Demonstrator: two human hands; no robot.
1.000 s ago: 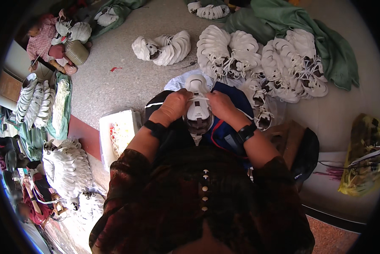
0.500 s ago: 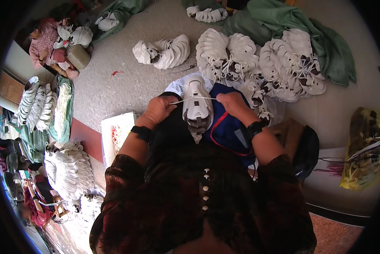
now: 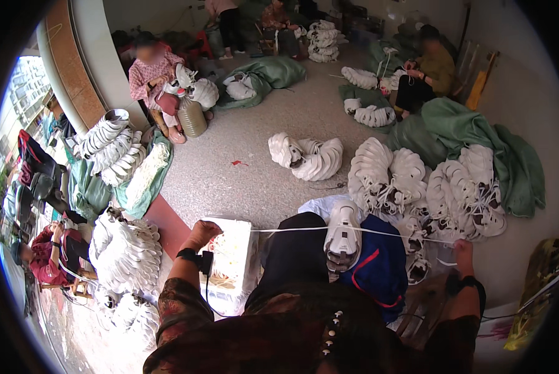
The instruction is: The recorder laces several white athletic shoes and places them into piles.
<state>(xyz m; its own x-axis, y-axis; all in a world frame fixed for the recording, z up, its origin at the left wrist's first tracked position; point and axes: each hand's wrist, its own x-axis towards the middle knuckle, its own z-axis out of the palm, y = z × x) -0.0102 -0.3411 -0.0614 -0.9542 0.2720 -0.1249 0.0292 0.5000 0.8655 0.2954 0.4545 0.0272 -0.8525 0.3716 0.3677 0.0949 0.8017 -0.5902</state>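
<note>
Head view: a white sneaker (image 3: 343, 244) rests on the person's lap, toe end away from the body, between black cloth (image 3: 295, 249) and a blue apron (image 3: 382, 265) with red trim. A white shoelace (image 3: 301, 229) crosses it, drawn out nearly straight to both sides; whether it runs through the eyelets cannot be told. The left hand (image 3: 206, 233) pinches one end and the right hand (image 3: 464, 251) is closed around the other.

Just beside the lap at left, a white tray (image 3: 249, 252) holds a tangle of pale and reddish strands; the left forearm covers part of its near left side. Further left, an opened green sack (image 3: 134, 204) bears a bundle of pale laces (image 3: 147, 174). A green sack (image 3: 282, 71) at the far side has white shoes (image 3: 240, 86) at its mouth, and a tan canister (image 3: 192, 121) stands before a seated co-worker (image 3: 148, 75).

Curved stacks of nested white shoes (image 3: 320, 159) lie on the floor ahead. A crowded heap of laced shoes (image 3: 457, 193) sits behind the lace's right half, backed by green cloth (image 3: 513, 159). At lower right lies a yellow bag (image 3: 544, 280), its contents unclear.
</note>
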